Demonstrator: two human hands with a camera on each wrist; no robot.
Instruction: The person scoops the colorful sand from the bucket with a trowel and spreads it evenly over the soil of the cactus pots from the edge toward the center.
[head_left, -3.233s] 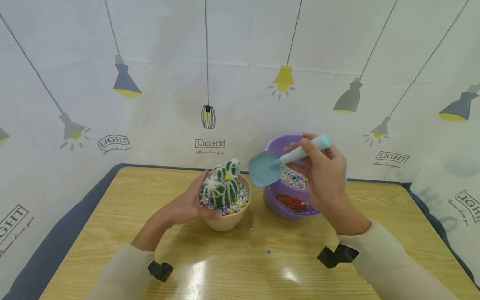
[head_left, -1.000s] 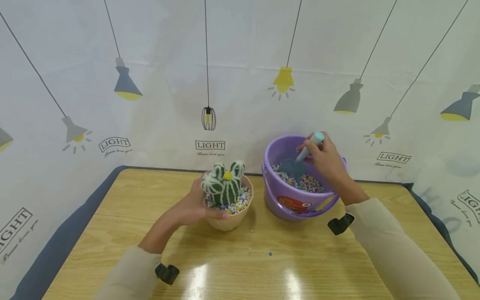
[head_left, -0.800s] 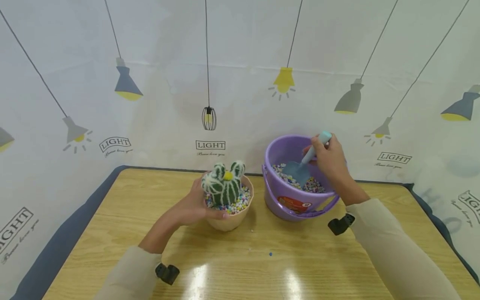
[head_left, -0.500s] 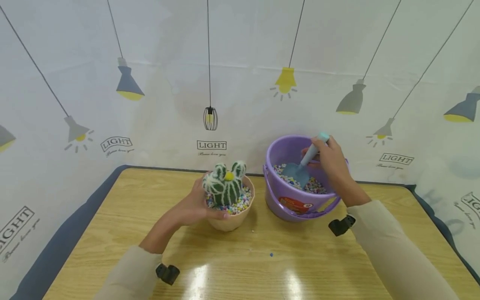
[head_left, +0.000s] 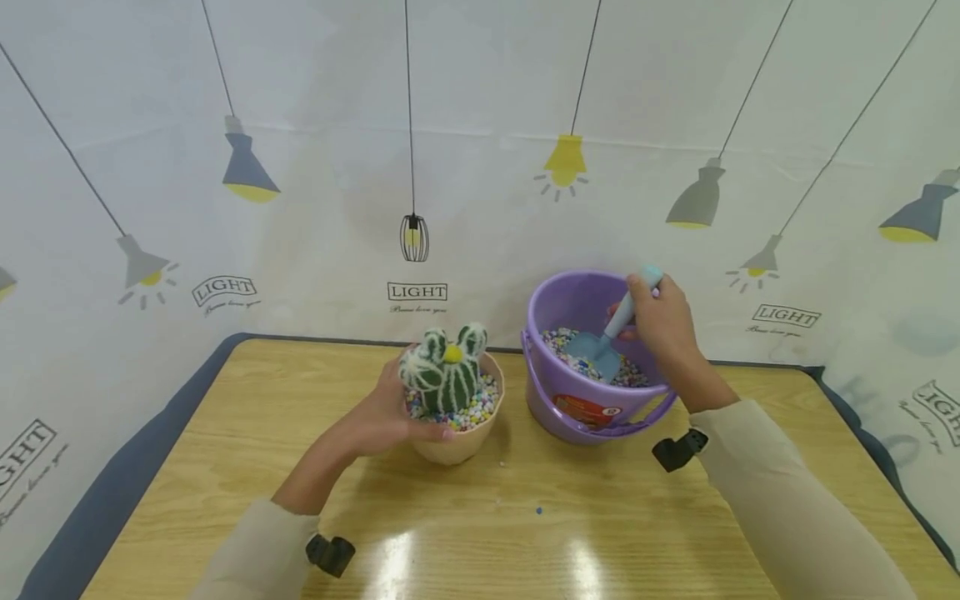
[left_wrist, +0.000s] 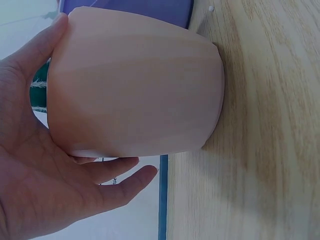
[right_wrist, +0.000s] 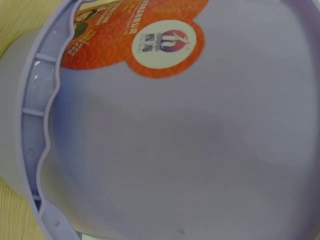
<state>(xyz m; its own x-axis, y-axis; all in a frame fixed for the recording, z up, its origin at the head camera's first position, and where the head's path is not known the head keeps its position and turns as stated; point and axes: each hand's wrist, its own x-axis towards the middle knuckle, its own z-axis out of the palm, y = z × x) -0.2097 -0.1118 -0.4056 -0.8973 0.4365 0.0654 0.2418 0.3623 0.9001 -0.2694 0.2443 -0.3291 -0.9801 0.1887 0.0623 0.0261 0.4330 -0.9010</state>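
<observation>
My left hand (head_left: 380,414) holds a peach flowerpot (head_left: 453,448), its thumb across the near side. In the left wrist view, thumb and fingers are on opposite sides of the pot, which stands on the table. A green and white knitted cactus (head_left: 450,379) with a yellow flower sits in colourful beads (head_left: 480,408) inside the pot. My right hand (head_left: 663,325) grips the pale blue handle of a toy shovel (head_left: 596,352). The shovel's blade rests among the beads in a purple bucket (head_left: 551,375). The right wrist view shows only the bucket's outside and its handle.
The bucket stands right of the pot near the table's (head_left: 420,533) back edge, its bail handle (head_left: 633,427) hanging at the front. A blue bead (head_left: 538,510) and a few pale specks lie on the table. A lamp-printed cloth (head_left: 480,208) hangs behind.
About three seconds ago the shovel was raised beside the bucket's rim. My right hand has since lowered its blade into the bucket's beads. The left hand still holds the pot in place.
</observation>
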